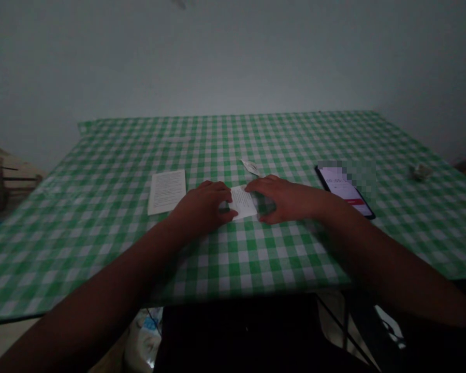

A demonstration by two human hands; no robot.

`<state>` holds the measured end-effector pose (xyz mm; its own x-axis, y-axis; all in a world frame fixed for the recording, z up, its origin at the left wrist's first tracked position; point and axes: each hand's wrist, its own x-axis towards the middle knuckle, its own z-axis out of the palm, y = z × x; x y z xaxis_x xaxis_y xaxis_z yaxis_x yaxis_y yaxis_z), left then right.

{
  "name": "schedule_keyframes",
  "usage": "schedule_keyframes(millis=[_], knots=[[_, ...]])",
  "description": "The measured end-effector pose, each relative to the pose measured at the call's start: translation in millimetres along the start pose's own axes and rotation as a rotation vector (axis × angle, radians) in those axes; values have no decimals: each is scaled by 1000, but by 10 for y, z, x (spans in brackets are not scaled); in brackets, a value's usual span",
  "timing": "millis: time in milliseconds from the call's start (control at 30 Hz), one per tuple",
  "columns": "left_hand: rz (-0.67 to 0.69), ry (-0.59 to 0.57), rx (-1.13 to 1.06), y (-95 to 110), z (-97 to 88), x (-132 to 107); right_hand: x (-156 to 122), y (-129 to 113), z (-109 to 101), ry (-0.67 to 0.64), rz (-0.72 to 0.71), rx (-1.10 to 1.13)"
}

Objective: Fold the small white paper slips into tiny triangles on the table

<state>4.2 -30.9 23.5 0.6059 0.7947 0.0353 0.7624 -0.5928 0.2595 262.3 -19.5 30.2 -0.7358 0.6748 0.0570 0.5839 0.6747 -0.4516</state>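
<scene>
A small white printed paper (244, 201) lies on the green-and-white checked tablecloth (256, 248), near the middle of the table. My left hand (204, 206) rests on the paper's left edge, fingers curled over it and pressing it down. My right hand (281, 198) lies flat at the paper's right side, its fingertips touching the top right corner. Part of the paper is hidden under both hands.
A second printed sheet (166, 190) lies left of my hands. A small white wrapper (250, 166) sits just beyond them. A phone (345, 190) with a lit screen lies to the right. A small crumpled object (420, 171) lies at the far right. A wall stands behind the table.
</scene>
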Motion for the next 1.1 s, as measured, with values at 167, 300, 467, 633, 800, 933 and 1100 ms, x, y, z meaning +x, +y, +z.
schedule_keyframes(millis=[167,300,467,633,800,933,1100], knots=[[1,5,0,15,-5,0,69,88,69,116,-52,-9],[0,19,-7,26,0,-4,110,26,130,83,-41,-61],[-3,13,-8,40,2,1,126,-58,168,44,63,-150],[10,23,10,35,19,8,223,-14,212,99,150,-193],[16,22,20,26,25,9,321,-15,247,176,258,-223],[11,20,28,38,12,18,363,-9,276,234,318,-253],[10,13,33,62,2,30,421,24,335,315,419,-285]])
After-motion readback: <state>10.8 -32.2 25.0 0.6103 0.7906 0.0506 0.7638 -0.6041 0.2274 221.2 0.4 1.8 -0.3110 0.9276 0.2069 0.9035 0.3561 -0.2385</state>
